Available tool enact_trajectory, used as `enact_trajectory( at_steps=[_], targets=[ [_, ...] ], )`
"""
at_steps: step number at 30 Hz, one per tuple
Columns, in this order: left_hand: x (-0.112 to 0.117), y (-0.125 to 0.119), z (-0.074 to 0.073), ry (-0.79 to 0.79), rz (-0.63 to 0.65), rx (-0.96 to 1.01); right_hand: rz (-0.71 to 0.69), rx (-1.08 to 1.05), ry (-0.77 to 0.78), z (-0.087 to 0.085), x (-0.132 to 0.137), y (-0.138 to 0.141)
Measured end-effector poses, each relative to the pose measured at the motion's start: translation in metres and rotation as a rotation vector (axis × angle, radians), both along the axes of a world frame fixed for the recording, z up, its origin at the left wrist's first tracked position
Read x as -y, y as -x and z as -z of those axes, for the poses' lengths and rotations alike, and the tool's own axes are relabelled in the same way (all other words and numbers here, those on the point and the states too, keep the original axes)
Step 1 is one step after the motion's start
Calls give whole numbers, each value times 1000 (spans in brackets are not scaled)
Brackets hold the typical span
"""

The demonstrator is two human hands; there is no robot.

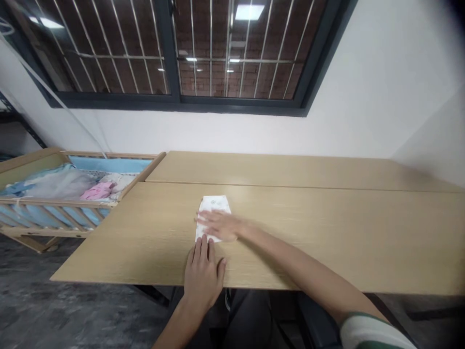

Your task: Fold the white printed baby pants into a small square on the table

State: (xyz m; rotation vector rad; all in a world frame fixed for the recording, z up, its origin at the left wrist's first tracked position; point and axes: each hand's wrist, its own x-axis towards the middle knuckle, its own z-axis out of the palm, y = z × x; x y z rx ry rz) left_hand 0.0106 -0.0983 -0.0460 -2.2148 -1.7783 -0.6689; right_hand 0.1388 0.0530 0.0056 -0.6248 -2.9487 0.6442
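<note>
A small folded white cloth (215, 205) with a faint print lies on the wooden table (308, 228), near the front edge. My right hand (220, 226) lies flat across the near part of the cloth, fingers stretched out and pointing left, slightly blurred. My left hand (202, 272) rests flat on the table just in front of the cloth, with its fingertips at the cloth's near edge. Neither hand grips anything.
A wooden baby crib (72, 198) with blue lining stands to the left of the table, with pink and white fabric (98, 190) inside. A white wall and a barred window (181, 53) are behind the table. Dark floor lies below left.
</note>
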Motion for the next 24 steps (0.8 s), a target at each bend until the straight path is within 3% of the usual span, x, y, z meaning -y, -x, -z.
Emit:
enact_trajectory(
  at_steps=[5, 9, 12, 15, 17, 20, 24],
  targets=[
    [0, -1, -6, 16, -15, 29, 208, 57, -143, 9, -77, -8],
    [-5, 6, -5, 53, 7, 0, 238, 48, -229, 13, -94, -10],
    [-17, 24, -6, 103, 67, -21, 280, -33, -355, 11, -79, -10],
    [-33, 50, -12, 169, 215, 20, 377, -174, -411, 0, -47, -17],
    [-45, 68, -18, 182, 305, 43, 421, -221, -322, -12, -21, -28],
    [-59, 83, -27, 156, 403, 52, 352, -150, -126, -28, 14, -49],
    [-77, 84, -40, 269, 473, 291, 260, -20, 4, -33, 33, -67]
  ],
)
